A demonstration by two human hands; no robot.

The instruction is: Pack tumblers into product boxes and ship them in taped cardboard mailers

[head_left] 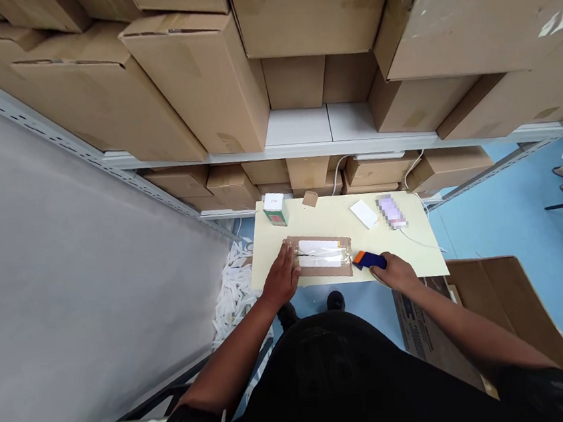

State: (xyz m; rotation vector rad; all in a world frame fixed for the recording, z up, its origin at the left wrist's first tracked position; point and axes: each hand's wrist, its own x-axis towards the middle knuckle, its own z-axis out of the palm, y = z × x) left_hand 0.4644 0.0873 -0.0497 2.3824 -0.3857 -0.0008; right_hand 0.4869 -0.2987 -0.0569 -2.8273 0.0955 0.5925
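A flat brown cardboard parcel [327, 273] lies on the pale yellow table [342, 211], near its front edge. On its top is a white label [315, 246] under shiny clear tape that runs lengthwise. My left hand [281, 275] lies against the parcel's left end, fingers stretched out and thumb apart. In my right hand [393, 272] is a dark blue tape dispenser with an orange end [371, 260]. That orange end is at the parcel's right edge; whether it touches is unclear. My fingers partly cover the dispenser.
Behind the parcel are a small white-and-green box [275, 209], a cardboard scrap [310, 198], a white box [364, 214] and a blurred phone [391, 211] with a cable. Shelves of cartons [197, 79] rise beyond. White paper strips [233, 296] cover the left floor; an open carton [507, 301] stands right.
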